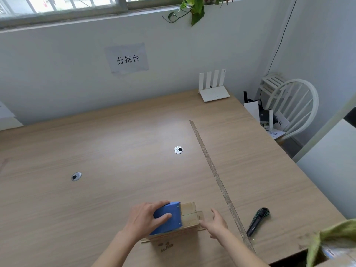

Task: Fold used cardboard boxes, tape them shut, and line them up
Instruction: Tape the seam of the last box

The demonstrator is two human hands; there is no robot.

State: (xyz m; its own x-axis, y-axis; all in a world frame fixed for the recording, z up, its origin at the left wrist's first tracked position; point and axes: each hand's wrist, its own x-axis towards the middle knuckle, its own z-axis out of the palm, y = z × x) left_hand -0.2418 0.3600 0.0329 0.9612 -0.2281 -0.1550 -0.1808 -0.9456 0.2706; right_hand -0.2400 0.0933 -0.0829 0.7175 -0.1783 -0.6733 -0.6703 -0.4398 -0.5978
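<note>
One cardboard box [189,226] stands near the front edge of the surface [115,151], right of centre, its top flaps closed along a visible seam. The left hand [143,220] grips a blue tape dispenser [169,216], fingers [163,216] curled round its body, and the dispenser rests on the box top at the left end of the seam. The right hand [215,224] lies against the box's right side with fingers straight and relaxed, holding nothing.

Assessment: taping of the top seam appears under way. For a sound result, the right hand should brace the box firmly so it does not slide; the dispenser should travel straight along the seam under steady pressure, with tape carried over onto the end wall before cutting.

A utility knife [258,220] lies just beyond a long strip [213,170] towards the right edge. No finished boxes are visible in line.
</note>
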